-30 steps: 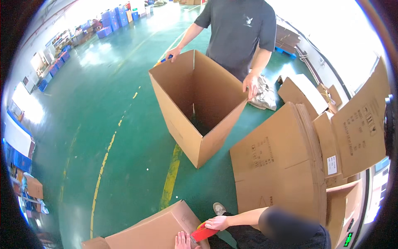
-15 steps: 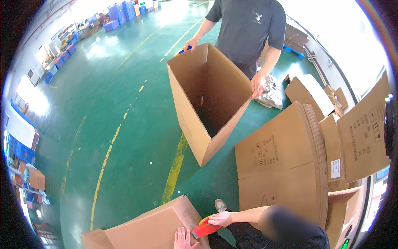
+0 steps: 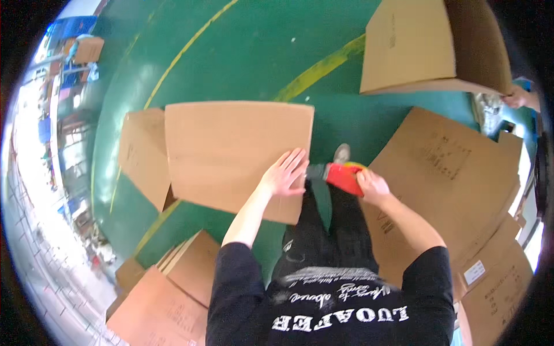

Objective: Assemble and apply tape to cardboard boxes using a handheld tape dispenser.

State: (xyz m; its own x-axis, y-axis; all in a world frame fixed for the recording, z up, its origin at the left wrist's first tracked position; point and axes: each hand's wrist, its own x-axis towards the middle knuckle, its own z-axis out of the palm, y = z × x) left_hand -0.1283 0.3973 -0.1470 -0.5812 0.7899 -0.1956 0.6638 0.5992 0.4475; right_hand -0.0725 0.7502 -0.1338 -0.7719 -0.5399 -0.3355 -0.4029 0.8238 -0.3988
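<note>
In front of me stands a brown cardboard box (image 3: 231, 153), a broad plain side turned up toward me and a flap (image 3: 143, 155) sticking out on its left. My left hand (image 3: 284, 173) lies flat on that side near the right edge, fingers spread. A red and yellow tape dispenser (image 3: 345, 180) is gripped in my right hand (image 3: 373, 185). Its dark front end is close to the box's right edge, blurred; whether it touches the cardboard I cannot tell.
Flat cardboard sheets (image 3: 444, 173) are stacked at my right. Another person's hand (image 3: 515, 97) is beside an open carton (image 3: 410, 52) at the upper right. More folded cardboard (image 3: 158, 311) lies at lower left. Yellow lines (image 3: 323, 69) cross the green floor (image 3: 242, 63).
The view has swung down and left, so the other person's carton now appears at the upper right. My left hand stays on the box; my right hand keeps the tape dispenser beside its edge.
</note>
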